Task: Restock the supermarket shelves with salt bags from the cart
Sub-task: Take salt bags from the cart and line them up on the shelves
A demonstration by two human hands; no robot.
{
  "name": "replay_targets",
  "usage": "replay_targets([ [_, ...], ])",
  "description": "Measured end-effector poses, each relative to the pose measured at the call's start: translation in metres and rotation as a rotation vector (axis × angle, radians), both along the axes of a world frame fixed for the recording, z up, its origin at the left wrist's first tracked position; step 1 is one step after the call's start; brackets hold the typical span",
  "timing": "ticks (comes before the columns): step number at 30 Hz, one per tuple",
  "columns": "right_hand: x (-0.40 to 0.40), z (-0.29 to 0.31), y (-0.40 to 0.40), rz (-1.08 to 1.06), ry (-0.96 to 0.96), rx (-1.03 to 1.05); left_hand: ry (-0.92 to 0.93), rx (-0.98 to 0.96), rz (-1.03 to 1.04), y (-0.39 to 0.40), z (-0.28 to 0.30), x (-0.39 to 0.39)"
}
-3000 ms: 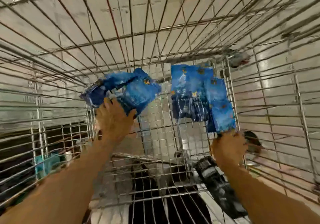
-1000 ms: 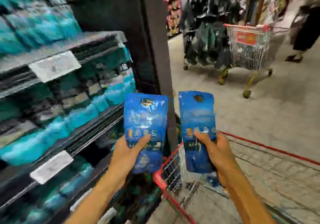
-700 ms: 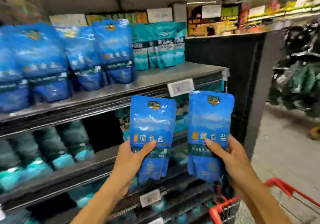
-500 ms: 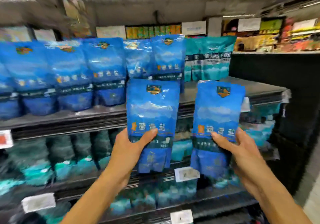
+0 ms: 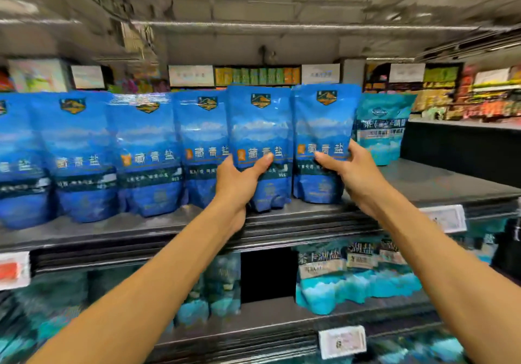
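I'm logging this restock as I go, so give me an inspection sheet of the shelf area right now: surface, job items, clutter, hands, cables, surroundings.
Surface: dark top shelf, bare at its right end.
Job's things: two blue salt bags upright at the shelf front, left-hand bag and right-hand bag; a row of matching blue bags stands to their left.
Clutter: one teal bag to their right; price tags on shelf edges.
Grippers: left hand grips the left-hand bag; right hand grips the right-hand bag.
Cables: nothing seen.
Surroundings: teal bags on the lower shelf; blurred product shelving behind.
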State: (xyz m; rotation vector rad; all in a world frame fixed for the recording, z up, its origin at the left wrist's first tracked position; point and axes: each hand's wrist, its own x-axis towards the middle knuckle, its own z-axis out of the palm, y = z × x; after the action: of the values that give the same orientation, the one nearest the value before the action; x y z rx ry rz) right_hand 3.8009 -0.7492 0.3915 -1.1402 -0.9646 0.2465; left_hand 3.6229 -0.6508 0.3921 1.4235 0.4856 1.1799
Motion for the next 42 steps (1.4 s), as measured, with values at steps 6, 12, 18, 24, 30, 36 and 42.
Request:
replay_targets([
  [6,0.023,-0.01,-0.015,0.056,-0.24,-0.26,0.634,0.514,0.065,0.017,-0.004,-0.021],
  [12,0.021,-0.005,-0.016,-0.182,-0.447,-0.355,0.988,0.766,0.458,0.013,-0.001,-0.023],
  [18,0.026,-0.004,-0.012,-0.325,-0.573,-0.415,1.108,0.902,0.581,0.009,0.008,-0.018],
  [24,0.026,-0.01,-0.013,-0.27,-0.549,-0.452,1.074,0.939,0.678,0.005,-0.002,-0.024],
  [30,0.024,-0.013,-0.018,-0.304,-0.574,-0.527,0.913,0.941,0.668,0.005,-0.018,-0.031],
  [36,0.024,-0.012,-0.032,-0.303,-0.504,-0.493,0.692,0.887,0.706,-0.009,-0.025,-0.038],
  [42,0.02,-0.033,-0.09,-0.457,-0.474,0.001,0.178,0.74,0.4,-0.064,-0.043,-0.029],
])
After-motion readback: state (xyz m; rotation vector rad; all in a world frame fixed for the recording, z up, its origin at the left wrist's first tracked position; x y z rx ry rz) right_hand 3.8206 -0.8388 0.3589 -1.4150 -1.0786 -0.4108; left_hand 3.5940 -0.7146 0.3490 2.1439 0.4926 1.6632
